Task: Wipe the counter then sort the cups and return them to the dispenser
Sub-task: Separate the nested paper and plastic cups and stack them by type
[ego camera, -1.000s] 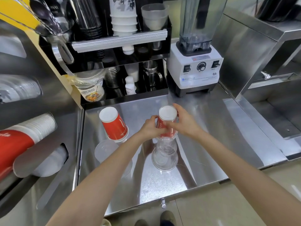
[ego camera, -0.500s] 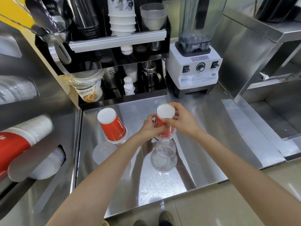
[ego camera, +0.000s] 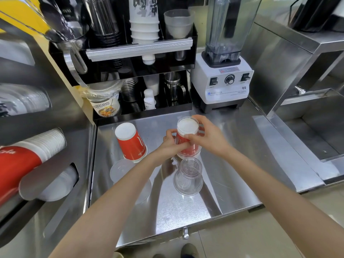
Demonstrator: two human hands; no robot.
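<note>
while both hands (ego camera: pixel 186 141) grip one, two red cups (ego camera: pixel 131 143), two clear cups (ego camera: pixel 188 176)

Two red paper cups (ego camera: pixel 131 143) (ego camera: pixel 187 138), two clear cups (ego camera: pixel 188 175) (ego camera: pixel 130 180)

1. Both forearms bare, reaching forward from the lower frame edge and converging at mid-frame.
2. Left hand (ego camera: pixel 170 143): fingers curled, pinching the left side of an upturned red cup (ego camera: pixel 187 140); thumb tip on the cup wall.
3. Right hand (ego camera: pixel 205 135): fingers wrapped over the cup's right side and upper rim, thumb across the front.
4. Wrists roughly level, hands nearly touching at the thumbs.
</note>
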